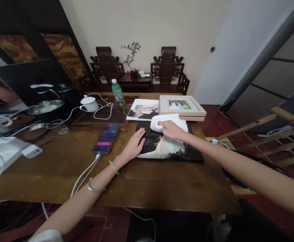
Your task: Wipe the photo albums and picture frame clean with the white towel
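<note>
A dark photo panel (166, 149) with a pale flowing dress printed on it lies flat on the wooden table, near its right end. Bunched under the fingers of my right hand (172, 130) is a white cloth (166, 120), resting over the panel's far edge and upper part. My left hand (134, 144) lies with fingers stretched out at the panel's left edge, fingertips touching it. Just beyond the cloth are a white-edged photo panel (143, 109) and a framed picture (182, 104) stacked on another frame.
A phone (105, 138) with a charging cable lies left of my left hand. Farther back stand a green-labelled bottle (118, 93) and a white lidded cup (89, 103). A power strip (4, 156) and cables occupy the table's left. A wooden chair (283, 134) stands at right.
</note>
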### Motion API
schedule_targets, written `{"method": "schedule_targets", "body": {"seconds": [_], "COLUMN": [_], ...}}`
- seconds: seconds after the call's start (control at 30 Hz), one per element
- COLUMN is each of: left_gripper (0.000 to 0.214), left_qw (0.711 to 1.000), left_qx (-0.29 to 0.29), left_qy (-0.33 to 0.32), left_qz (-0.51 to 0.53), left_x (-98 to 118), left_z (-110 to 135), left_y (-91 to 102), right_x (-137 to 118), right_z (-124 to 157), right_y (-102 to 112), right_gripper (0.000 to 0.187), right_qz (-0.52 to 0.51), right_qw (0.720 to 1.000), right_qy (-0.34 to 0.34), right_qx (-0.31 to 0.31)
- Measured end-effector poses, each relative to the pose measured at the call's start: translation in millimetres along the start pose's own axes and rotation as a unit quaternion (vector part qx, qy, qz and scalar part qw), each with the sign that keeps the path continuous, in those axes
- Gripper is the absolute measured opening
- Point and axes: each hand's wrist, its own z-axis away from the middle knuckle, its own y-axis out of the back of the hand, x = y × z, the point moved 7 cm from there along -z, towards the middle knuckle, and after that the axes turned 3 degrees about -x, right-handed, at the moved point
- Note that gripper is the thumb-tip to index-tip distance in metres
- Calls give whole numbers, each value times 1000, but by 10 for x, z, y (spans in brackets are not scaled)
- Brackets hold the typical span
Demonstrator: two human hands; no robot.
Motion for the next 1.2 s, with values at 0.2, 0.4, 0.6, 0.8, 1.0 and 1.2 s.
{"method": "schedule_targets", "body": {"seconds": [0.2,0.4,0.6,0.8,1.0,1.2], "left_gripper": [44,45,43,43,45,50], "left_qw": [1000,1000,1000,1000,1000,994], "left_qx": [-6,-13,-12,-7,-5,69], "left_qy": [0,5,3,-2,15,26], "left_qz": [-4,-11,-18,-18,0,80], "left_x": [3,-1,11,0,17,164], "left_z": [1,-2,-13,-7,-9,8], "left_y": [8,3,-7,-14,3,258], "right_x": [-204,-672,-828,-381,-106,-480], "right_z": [114,882,1333,951,246,8], "right_y": [-121,-319,-277,-150,-81,-213], "right_gripper": [35,35,34,28,33,37], "right_qz": [13,-16,-82,-16,28,29], "right_qw": [1000,998,991,999,1000,999], "right_qy": [-13,58,51,10,8,44], "right_qx": [9,-23,-92,-45,1,5]}}
